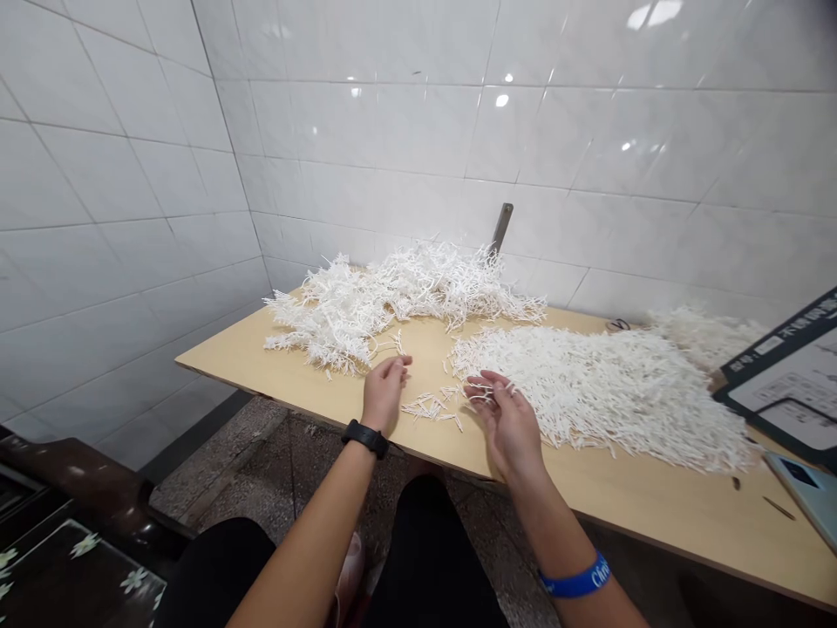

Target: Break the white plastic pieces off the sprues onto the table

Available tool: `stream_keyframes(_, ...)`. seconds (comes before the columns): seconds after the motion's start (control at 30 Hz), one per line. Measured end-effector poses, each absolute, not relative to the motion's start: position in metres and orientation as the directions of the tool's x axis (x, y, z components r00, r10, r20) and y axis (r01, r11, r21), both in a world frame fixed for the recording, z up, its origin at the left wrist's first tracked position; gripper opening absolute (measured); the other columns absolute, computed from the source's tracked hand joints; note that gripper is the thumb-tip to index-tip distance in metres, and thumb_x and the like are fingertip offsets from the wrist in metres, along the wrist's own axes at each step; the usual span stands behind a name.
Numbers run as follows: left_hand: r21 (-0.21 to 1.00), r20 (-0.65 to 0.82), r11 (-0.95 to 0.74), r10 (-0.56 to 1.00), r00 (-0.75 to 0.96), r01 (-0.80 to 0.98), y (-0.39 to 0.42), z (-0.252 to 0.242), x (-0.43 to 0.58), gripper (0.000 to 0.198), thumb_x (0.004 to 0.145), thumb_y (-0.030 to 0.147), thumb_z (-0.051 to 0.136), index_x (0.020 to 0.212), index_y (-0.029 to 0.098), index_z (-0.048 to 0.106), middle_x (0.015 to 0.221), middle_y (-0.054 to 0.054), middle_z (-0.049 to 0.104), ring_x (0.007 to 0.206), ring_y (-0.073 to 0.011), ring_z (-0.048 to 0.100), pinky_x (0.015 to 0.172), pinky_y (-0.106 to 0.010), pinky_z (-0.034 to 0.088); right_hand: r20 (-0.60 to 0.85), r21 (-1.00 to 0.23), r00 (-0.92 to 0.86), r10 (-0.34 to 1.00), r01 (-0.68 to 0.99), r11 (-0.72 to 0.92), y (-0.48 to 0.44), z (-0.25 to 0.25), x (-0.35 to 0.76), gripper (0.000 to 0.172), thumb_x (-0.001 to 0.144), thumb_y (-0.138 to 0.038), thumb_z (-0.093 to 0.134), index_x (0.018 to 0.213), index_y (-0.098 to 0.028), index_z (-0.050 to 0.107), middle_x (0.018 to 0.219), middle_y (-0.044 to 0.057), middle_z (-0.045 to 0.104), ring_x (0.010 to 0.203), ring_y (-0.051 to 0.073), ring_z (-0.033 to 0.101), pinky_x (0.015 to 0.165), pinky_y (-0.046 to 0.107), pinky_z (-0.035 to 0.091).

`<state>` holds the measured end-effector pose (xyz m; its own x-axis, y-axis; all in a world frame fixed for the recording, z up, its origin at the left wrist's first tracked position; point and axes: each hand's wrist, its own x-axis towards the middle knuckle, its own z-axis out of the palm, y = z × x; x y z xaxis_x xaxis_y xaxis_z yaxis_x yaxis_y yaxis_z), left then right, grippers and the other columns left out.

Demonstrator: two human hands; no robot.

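My left hand (387, 388) is closed in a pinch on a thin white branched strand (398, 343), whose end shows just above the fingers. In my right hand (511, 423), the thumb and curled fingers hold a few short white strands (484, 394). Between the hands, loose short white pieces (435, 406) lie scattered on the table (314, 390). Beyond my left hand is a tangled heap of white branched strands (418, 283). A flatter, dense pile of short white strands (615, 392) spreads to the right of my right hand.
A grey metal bar (502, 228) sticks up behind the heap against the tiled wall (392, 131). At the right are a dark printed box (791, 375), a light blue phone (804, 488) and another white pile (703, 336). A dark wooden chair (85, 480) stands at the left.
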<state>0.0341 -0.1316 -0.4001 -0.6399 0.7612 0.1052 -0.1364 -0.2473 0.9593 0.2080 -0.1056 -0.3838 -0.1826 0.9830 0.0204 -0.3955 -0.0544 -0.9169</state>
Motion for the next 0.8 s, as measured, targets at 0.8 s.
stream_keyframes(0.8, 0.799, -0.021, -0.418, 0.698, -0.715, -0.432, -0.143, -0.401, 0.022, 0.029, 0.083, 0.039, 0.05, 0.098, 0.017, 0.063, 0.118, -0.011, 0.065, 0.111, -0.0168, 0.06, 0.093, -0.029, 0.044, -0.142, -0.953, -0.34, 0.93, -0.206, -0.221, -0.03, -0.379, 0.201, 0.014, 0.079, -0.016, 0.056, 0.082, -0.017, 0.069, 0.085, 0.01, 0.069, 0.083, 0.019, 0.068, 0.078, 0.035, 0.059)
